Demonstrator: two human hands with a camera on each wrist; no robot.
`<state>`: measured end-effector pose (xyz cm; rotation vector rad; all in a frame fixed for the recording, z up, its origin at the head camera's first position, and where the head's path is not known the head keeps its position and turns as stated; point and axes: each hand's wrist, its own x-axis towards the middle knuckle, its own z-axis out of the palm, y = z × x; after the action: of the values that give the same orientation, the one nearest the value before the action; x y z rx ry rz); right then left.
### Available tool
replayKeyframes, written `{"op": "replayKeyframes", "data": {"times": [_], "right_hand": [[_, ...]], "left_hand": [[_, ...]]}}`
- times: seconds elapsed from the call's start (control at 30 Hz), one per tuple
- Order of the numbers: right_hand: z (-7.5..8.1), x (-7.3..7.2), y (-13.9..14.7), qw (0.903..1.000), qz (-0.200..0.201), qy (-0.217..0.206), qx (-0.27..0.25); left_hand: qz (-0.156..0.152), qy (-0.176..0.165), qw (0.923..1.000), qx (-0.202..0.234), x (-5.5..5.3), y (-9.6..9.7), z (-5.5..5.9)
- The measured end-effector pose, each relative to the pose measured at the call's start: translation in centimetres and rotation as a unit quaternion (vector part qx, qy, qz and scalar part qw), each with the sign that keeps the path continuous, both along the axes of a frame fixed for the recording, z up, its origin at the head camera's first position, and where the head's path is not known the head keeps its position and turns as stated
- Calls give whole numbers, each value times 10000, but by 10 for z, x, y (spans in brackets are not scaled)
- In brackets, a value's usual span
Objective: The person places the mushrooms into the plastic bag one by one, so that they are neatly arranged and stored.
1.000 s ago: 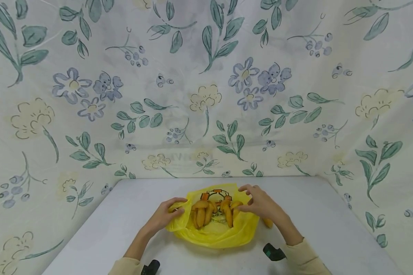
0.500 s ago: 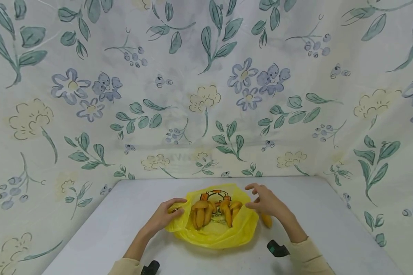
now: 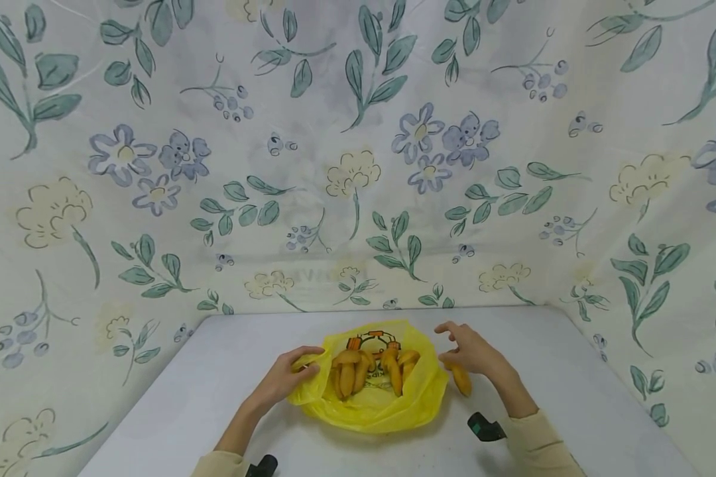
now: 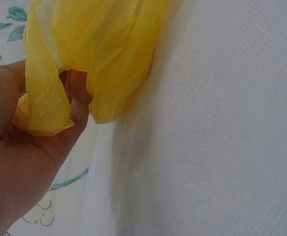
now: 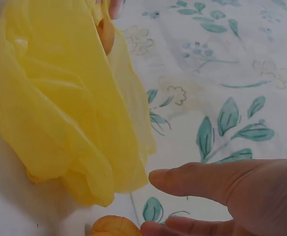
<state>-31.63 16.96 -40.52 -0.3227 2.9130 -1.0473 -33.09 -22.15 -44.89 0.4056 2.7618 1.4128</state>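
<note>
My left hand (image 3: 286, 374) grips the left edge of a yellow plastic bag (image 3: 382, 416). In the left wrist view, a fold of the bag (image 4: 47, 93) runs between thumb and fingers. The bag lies with its mouth open, and several golden-brown, banana-shaped pieces (image 3: 347, 376) show inside, below a printed orange-and-black design. One loose banana-shaped piece (image 3: 462, 381) lies just right of the bag. My right hand (image 3: 474, 351) is over its upper end, thumb and index finger apart. In the right wrist view, the fingertips are right at that orange piece (image 5: 115, 226), and the thumb points at the bag's edge.
The white table (image 3: 173, 397) stands against a floral-patterned cloth backdrop (image 3: 358, 165), which also rises at both sides. Black wrist devices (image 3: 485, 427) show near both beige sleeves (image 3: 539, 440).
My right hand has moved away from the bag's right edge, rightward to the loose piece, more of which now shows. The left hand keeps its hold on the bag.
</note>
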Motion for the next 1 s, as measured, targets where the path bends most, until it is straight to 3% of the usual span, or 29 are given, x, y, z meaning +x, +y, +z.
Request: {"op": "replayKeyframes", "data": {"times": [0.47,1.0], "right_hand": [[-6,-1,10,9989,12,-232,416],[-16,-7,19,9966,-76,-760,298]], "left_hand": [[-9,32,10000,2,0,0,-2],[-41,72,9999,92,1,0,-1]]}}
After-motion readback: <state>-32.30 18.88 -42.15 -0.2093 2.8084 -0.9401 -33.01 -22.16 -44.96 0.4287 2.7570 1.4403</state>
